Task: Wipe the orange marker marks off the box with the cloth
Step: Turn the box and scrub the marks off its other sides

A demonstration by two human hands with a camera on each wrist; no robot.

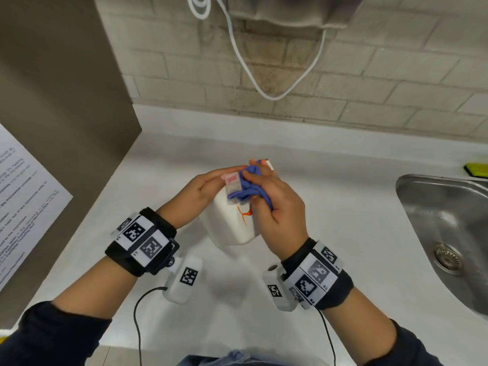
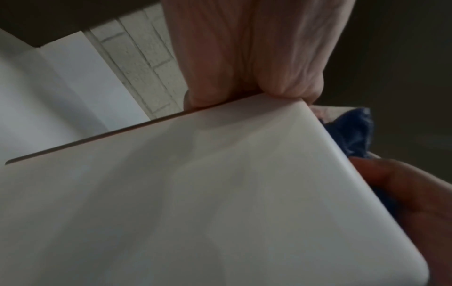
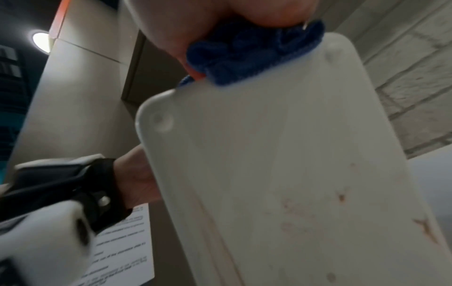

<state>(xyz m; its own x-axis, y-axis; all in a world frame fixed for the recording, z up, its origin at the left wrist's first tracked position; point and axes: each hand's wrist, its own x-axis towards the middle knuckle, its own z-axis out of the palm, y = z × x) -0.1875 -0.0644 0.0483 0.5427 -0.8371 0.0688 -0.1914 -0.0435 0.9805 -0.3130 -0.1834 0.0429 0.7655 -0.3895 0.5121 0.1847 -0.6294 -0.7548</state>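
Gripping the white box [image 1: 232, 223] from its left side, the left hand [image 1: 200, 191] has its fingers [image 1: 211, 175] curled along the far top edge, beside a small pink-printed label there; the thumb cannot be seen clearly in the head view. In the left wrist view those fingers [image 2: 244, 58] press flat against the box [image 2: 195, 193] at its upper corner, close together. The box is held tilted above the bench [image 1: 330, 207], between the two hands, not resting on it.

The right hand [image 1: 274, 204] has its fingers [image 1: 261, 175] bunched round the blue cloth [image 1: 244, 186], pinching it into a wad and pressing it against the upper part of the box face, just right of the left fingertips. From the right wrist view the cloth [image 3: 252, 56] sits crumpled under the fingers [image 3: 257, 13] on the top edge of the box [image 3: 281, 174].

Below the cloth, nearer the right palm, orange marker marks [image 1: 245, 216] show on the box face as a few thin strokes. Faint reddish smears and small marks [image 3: 342, 195] also show on the broad face seen from the right wrist.

Right of the right hand, well apart, a steel sink [image 1: 449, 228] is set into the bench, with a yellow-green item [image 1: 476, 170] at its far rim. A white cable [image 1: 264, 83] loops down the tiled wall beyond the fingers, and a printed sheet [image 1: 23, 202] hangs on the panel to the left.
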